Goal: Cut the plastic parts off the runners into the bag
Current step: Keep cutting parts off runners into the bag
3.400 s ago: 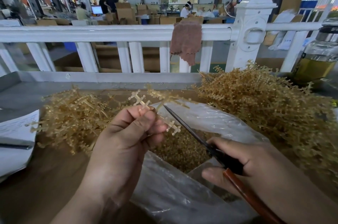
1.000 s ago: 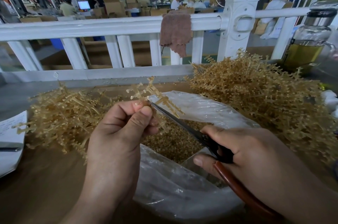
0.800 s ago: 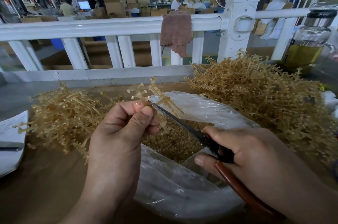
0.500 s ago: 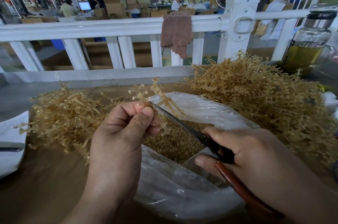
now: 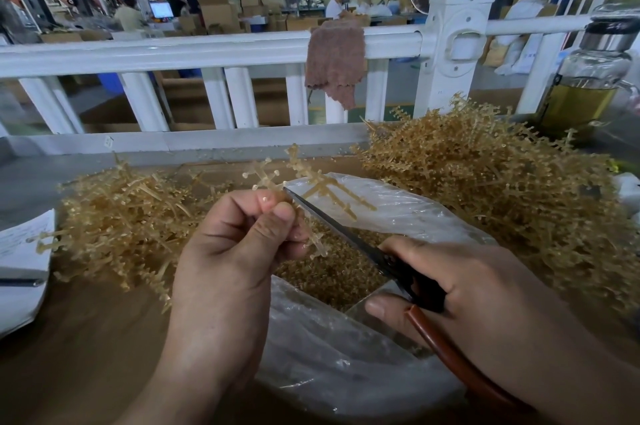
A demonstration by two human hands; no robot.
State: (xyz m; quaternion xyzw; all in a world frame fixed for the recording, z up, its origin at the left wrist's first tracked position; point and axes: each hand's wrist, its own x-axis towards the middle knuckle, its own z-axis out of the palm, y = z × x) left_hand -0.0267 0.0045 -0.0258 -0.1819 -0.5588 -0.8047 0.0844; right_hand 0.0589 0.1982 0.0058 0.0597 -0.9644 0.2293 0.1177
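Centre frame, we have the left hand (image 5: 235,251) pinching a runner (image 5: 264,177) between thumb and curled fingers, holding it up over the open bag (image 5: 346,355). The right hand (image 5: 478,289), lower right, is wrapped round the scissors (image 5: 349,237), brown handle running down under the palm. The blades look nearly together, and the tip sits right at the runner, just beside the left thumb. Cut parts (image 5: 332,275) lie heaped inside the bag, between the two hands. A big pile (image 5: 485,189) of runners fills the right of the frame and a second heap (image 5: 131,216) sits at left. Along the top we see a white railing (image 5: 207,50) with a brown cloth (image 5: 334,60) draped over it, and a bottle (image 5: 588,85) at upper right.
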